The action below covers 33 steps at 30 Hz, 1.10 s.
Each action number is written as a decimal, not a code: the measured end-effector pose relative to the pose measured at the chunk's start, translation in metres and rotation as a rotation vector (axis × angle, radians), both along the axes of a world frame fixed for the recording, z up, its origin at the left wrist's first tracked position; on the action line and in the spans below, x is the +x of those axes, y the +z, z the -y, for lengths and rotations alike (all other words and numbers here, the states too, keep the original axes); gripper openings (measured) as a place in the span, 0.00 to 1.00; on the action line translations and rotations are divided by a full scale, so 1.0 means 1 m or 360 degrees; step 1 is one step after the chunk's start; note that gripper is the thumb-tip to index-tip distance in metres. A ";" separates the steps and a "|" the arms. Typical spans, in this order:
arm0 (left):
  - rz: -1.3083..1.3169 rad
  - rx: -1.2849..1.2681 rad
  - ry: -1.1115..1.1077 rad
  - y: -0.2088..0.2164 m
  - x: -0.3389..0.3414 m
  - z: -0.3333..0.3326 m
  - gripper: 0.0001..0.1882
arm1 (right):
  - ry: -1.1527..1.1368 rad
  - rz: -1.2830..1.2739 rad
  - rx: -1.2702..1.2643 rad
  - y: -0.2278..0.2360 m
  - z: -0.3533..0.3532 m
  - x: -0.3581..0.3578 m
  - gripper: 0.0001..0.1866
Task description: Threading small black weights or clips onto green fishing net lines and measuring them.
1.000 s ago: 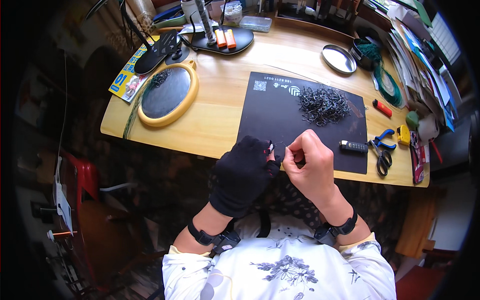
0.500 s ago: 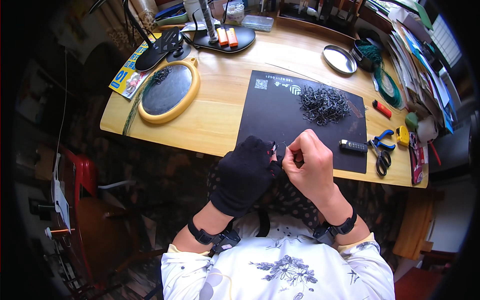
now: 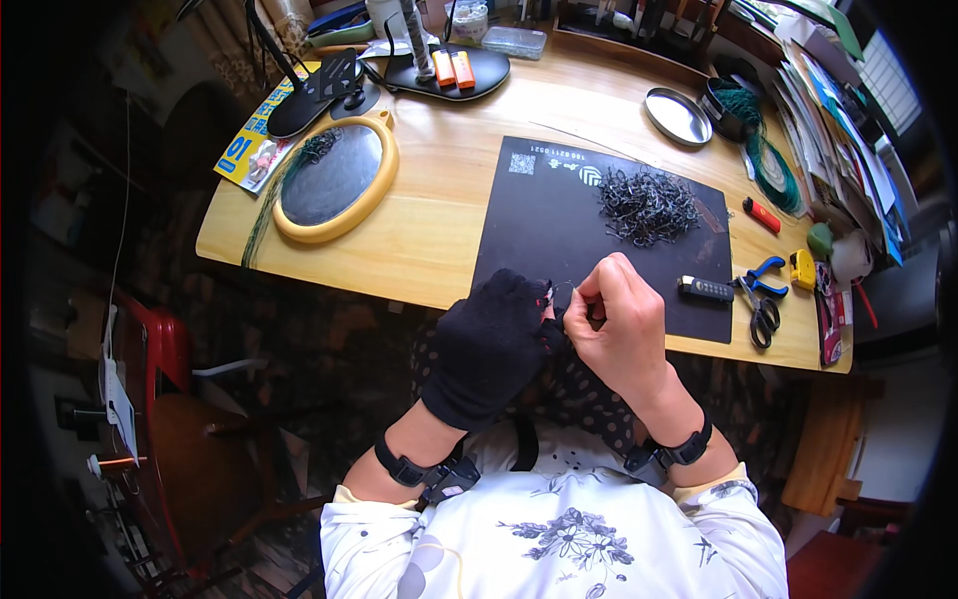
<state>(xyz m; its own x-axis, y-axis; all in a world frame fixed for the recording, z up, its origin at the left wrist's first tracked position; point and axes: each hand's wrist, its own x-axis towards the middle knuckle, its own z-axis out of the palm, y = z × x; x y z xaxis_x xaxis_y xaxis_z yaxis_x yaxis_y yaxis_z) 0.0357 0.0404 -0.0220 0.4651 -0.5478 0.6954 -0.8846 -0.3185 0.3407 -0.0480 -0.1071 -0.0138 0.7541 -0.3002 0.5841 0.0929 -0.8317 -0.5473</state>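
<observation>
My left hand (image 3: 487,344), in a black glove with bare fingertips, is closed just off the near edge of a black mat (image 3: 539,230). What its fingers grip is hidden by the glove. Close beside it, my bare right hand (image 3: 624,319) pinches thumb against forefinger. A thin pale strand (image 3: 566,286) shows faintly between the two hands, at the right fingertips. Farther back on the mat lies a heap of small dark curled pieces (image 3: 647,207), too small to identify.
At right are a black block (image 3: 706,290), blue-handled pliers (image 3: 767,270), black-handled scissors (image 3: 764,324), a yellow tape measure (image 3: 802,270) and a red lighter (image 3: 761,216). Green thread (image 3: 774,180) hangs near a round metal lid (image 3: 679,117). A yellow-rimmed round board (image 3: 334,185) lies at left.
</observation>
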 end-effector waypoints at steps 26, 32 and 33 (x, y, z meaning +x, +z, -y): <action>0.0013 -0.0061 -0.0107 -0.011 -0.004 -0.006 0.10 | 0.0146 -0.0193 0.0447 0.015 0.010 -0.011 0.05; -0.0377 -0.0280 -0.0155 0.002 -0.009 -0.004 0.14 | 0.0304 -0.0328 0.1117 0.019 0.017 -0.016 0.03; -0.0502 -0.0334 -0.0146 0.005 -0.012 -0.004 0.16 | 0.0341 -0.0346 0.1375 0.020 0.018 -0.017 0.03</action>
<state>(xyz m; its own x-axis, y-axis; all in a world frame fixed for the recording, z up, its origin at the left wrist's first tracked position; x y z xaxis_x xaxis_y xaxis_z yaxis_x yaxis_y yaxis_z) 0.0240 0.0448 -0.0166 0.6295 -0.4579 0.6277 -0.7477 -0.1373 0.6497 -0.0653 -0.1250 0.0065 0.9111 -0.4077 0.0604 0.0204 -0.1017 -0.9946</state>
